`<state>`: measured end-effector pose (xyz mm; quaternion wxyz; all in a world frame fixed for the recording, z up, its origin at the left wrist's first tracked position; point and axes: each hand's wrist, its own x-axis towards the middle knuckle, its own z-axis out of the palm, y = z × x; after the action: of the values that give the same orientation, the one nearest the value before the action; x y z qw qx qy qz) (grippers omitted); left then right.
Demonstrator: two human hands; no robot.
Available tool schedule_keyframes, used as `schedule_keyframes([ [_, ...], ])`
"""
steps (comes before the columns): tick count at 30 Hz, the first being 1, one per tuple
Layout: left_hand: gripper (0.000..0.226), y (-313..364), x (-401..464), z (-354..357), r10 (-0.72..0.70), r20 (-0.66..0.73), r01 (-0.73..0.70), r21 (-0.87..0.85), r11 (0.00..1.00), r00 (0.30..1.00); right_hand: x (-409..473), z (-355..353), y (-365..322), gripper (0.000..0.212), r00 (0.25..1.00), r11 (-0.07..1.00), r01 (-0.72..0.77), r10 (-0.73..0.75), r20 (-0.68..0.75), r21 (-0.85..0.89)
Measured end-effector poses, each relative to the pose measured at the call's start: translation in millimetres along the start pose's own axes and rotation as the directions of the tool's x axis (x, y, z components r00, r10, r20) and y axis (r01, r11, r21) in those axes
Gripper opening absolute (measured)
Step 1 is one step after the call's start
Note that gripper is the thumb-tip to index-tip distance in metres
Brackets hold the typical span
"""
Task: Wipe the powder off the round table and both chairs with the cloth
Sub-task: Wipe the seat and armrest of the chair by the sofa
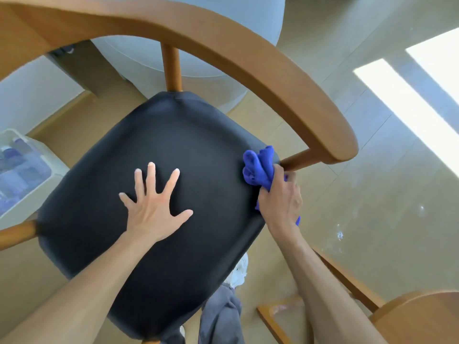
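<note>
Two hands: left hand spread flat on seat, right hand gripping bunched cloth.

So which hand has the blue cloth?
The right hand, gripping the bunched blue cloth at the seat's edge. The left hand lies flat, fingers spread, on the black seat.

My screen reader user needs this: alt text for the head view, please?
A right hand grips a blue cloth at the right edge of a black chair seat, while the left hand rests flat, fingers spread, on it.
</note>
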<state>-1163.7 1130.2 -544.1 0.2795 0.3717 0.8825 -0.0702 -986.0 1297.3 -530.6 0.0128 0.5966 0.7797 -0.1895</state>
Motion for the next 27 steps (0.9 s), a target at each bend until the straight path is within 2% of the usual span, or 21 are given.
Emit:
schedule_keyframes([
  [5, 0.104, -1.2, 12.2, -0.8, -0.016, 0.063, 0.014, 0.023, 1.0, 0.998, 60.4, -6.2, -38.7, 0.037, 0.995, 0.984, -0.1, 0.1, -0.004, -0.148],
  [7, 0.104, -0.9, 13.3, 0.9, -0.01, 0.055, 0.009, 0.034, 0.999, 0.998, 71.9, -3.1, -54.9, 0.039, 0.973, 0.97, -0.226, 0.228, 0.013, -0.086],
  [9, 0.104, -1.7, 14.3, 3.7, 0.005, 0.042, -0.008, 0.06, 0.998, 0.999, 81.2, 1.2, -77.7, 0.039, 0.959, 0.959, -0.283, 0.283, 0.027, -0.027],
  [13, 0.109, -5.8, 16.7, 14.9, 0.022, -0.039, -0.02, 0.057, 0.998, 0.999, 107.3, 22.2, -145.8, 0.047, 0.991, 0.995, -0.104, 0.104, 0.083, 0.001],
  [17, 0.111, -9.4, 18.5, 22.5, 0.053, -0.068, -0.049, 0.049, 0.998, 0.996, 119.1, 37.1, -181.2, 0.049, 0.992, 0.993, 0.078, -0.07, 0.101, -0.084],
  [22, 0.11, -10.0, 16.2, 21.7, 0.036, -0.089, -0.031, 0.06, 0.998, 0.995, 98.9, 28.7, -142.1, 0.053, 0.964, 0.96, 0.259, -0.25, 0.092, -0.103],
  [27, 0.108, -7.3, 13.1, 18.2, 0.009, -0.046, -0.007, 0.04, 0.999, 0.999, 52.1, 23.6, -88.3, 0.058, 0.951, 0.948, 0.309, -0.307, 0.032, -0.072],
])
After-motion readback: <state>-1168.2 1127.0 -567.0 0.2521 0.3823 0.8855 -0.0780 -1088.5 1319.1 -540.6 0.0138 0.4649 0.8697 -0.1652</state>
